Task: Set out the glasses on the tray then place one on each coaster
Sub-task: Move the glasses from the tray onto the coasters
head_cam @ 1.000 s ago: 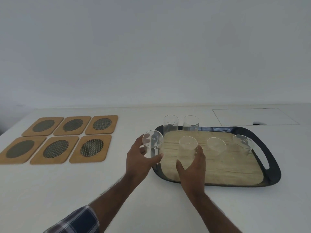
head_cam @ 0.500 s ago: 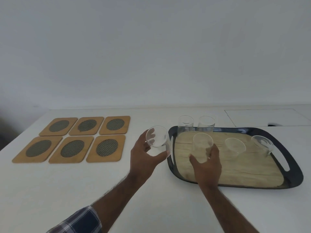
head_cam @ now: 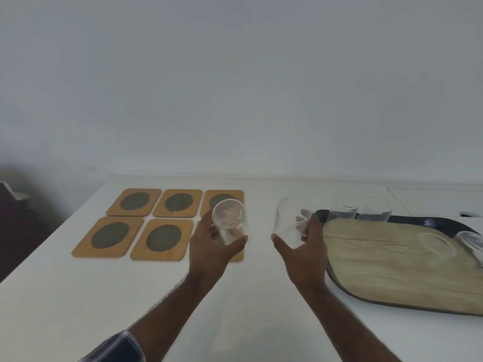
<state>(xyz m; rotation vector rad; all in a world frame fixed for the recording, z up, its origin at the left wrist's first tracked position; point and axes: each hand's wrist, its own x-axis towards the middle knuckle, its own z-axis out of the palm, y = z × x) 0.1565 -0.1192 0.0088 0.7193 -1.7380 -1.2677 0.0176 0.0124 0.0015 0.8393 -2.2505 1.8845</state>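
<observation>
My left hand (head_cam: 209,253) grips a clear glass (head_cam: 231,220) in the air over the near right coaster, which it mostly hides. My right hand (head_cam: 304,253) holds a second clear glass (head_cam: 290,222) above the bare table between the coasters and the tray. Several brown coasters (head_cam: 162,237) with dark mesh ovals lie in two rows at the left. The dark tray (head_cam: 392,270) with a wood-look floor sits at the right. Two glasses (head_cam: 359,207) stand at its far left rim and two more (head_cam: 439,244) lean near the right frame edge.
The white table (head_cam: 104,296) runs to a left edge with a dark drop beyond it. A pale wall closes off the back. A flat inset panel (head_cam: 431,199) lies in the table behind the tray.
Both hands have carried their glasses to the left: the left one from beside the tray to over the coasters, the right one off the tray to above the table. The view has swung left.
</observation>
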